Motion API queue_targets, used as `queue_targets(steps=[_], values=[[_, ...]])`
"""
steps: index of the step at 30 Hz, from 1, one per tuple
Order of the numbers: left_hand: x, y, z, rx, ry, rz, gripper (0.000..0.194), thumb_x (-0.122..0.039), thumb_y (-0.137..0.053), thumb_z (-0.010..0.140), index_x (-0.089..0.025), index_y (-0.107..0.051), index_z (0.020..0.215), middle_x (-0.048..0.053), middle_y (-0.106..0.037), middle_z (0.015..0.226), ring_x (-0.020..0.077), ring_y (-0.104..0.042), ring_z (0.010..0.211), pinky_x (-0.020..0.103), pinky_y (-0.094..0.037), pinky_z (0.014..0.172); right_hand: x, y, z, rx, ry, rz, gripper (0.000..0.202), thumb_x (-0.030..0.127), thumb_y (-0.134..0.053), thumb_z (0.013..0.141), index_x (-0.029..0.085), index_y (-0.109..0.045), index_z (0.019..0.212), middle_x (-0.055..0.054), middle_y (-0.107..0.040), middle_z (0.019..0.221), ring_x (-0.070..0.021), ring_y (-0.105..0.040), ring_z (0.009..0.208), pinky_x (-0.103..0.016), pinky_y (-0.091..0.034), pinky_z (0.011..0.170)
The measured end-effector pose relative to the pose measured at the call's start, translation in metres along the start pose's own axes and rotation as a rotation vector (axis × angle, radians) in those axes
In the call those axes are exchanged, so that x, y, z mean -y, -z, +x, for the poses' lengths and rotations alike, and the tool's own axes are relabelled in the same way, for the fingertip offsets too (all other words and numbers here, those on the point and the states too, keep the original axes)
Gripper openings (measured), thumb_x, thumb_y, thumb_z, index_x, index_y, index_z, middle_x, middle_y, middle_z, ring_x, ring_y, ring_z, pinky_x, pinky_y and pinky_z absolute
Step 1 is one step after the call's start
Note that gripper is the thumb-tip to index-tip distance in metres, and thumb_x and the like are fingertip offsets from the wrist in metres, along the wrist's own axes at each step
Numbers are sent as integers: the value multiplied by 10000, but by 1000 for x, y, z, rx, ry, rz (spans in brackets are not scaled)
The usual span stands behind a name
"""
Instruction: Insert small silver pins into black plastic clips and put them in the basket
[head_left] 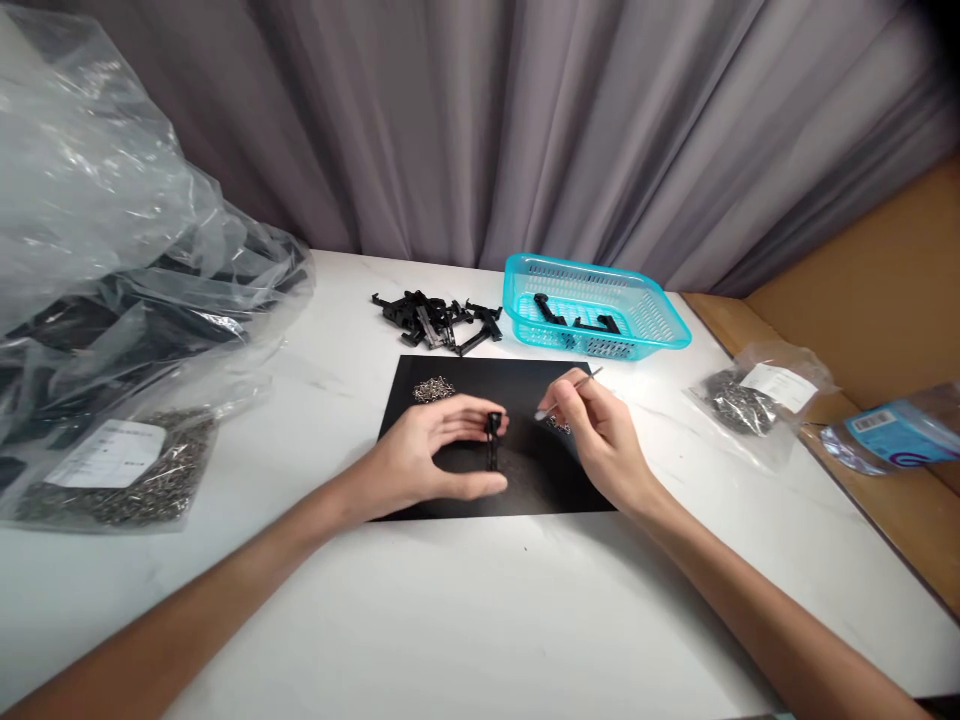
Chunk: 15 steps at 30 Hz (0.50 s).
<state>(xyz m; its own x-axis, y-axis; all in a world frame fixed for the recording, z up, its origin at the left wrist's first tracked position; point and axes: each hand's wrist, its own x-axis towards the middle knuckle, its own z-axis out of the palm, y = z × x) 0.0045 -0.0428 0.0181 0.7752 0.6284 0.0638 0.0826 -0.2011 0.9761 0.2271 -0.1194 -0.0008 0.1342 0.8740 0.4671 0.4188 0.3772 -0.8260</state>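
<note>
My left hand (427, 450) is curved around a black plastic part (492, 440), its fingers behind the part and its thumb in front. That part looks upright over the black mat (442, 500). In my right hand (600, 430), fingers pinch a thin metal rod-like tool (592, 376); a small pale tip shows by the fingertips, and its exact kind is unclear. On the mat, a pile of small metal pieces (433, 389) lies beyond my left hand. Another small metal pile (559, 425) is partly hidden by my right fingers.
A heap of black plastic parts (427, 318) lies behind the mat. Beside it stands a turquoise basket (660, 340) with a few similar parts inside. Clear bags of metal pieces (165, 470) and large plastic sheeting (90, 180) occupy the left; another bag (742, 405) and a blue-labelled packet (892, 435) lie right.
</note>
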Motion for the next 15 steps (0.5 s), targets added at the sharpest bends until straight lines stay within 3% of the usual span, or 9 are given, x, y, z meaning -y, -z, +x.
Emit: queue_targets(steps=[1,3,6,8,12,15], values=[[-2,6,2,-64,-24,-15,568,-290,-899,700,-204,-675,1216,102,-744,1243,276,-704,1185,468,-528,1130,-1,-1,0,-30,53,-84,355,342,-423,1095,195,-601,825,-34,-596,855,-158,-588,801,-329,-529,778],[-5,19,5,-257,-70,-37,568,-343,-898,715,-194,-659,1209,114,-739,1244,285,-699,1179,462,-532,1111,-5,-6,-1,27,121,-213,354,289,-357,1107,198,-594,861,-55,-563,915,-182,-577,908,-362,-519,866],[-5,37,10,-527,-108,-43,476,-415,-824,807,-181,-662,1188,113,-722,1268,279,-657,1231,438,-507,1119,-8,-21,-2,247,175,-320,299,238,-343,1101,192,-625,1191,-99,-530,1096,-184,-592,947,-366,-560,874],[-2,43,11,-635,-119,-38,527,-432,-839,782,-172,-655,1201,114,-722,1262,271,-654,1225,414,-499,1113,-7,-33,-2,373,224,-422,357,253,-378,1095,206,-535,1413,-122,-512,1183,-189,-598,925,-393,-589,863],[7,45,11,-691,-100,-26,539,-448,-845,752,-152,-668,1166,128,-715,1245,275,-662,1192,411,-496,1086,0,-52,2,478,327,-618,442,334,-447,1079,163,-513,1481,-171,-529,1256,-255,-616,1017,-470,-598,896],[13,42,11,-681,-110,-2,570,-447,-860,729,-153,-661,1175,127,-716,1216,274,-675,1138,419,-508,1048,1,-57,5,452,325,-660,386,304,-488,1063,144,-592,1399,-175,-553,1264,-258,-641,992,-455,-595,883]])
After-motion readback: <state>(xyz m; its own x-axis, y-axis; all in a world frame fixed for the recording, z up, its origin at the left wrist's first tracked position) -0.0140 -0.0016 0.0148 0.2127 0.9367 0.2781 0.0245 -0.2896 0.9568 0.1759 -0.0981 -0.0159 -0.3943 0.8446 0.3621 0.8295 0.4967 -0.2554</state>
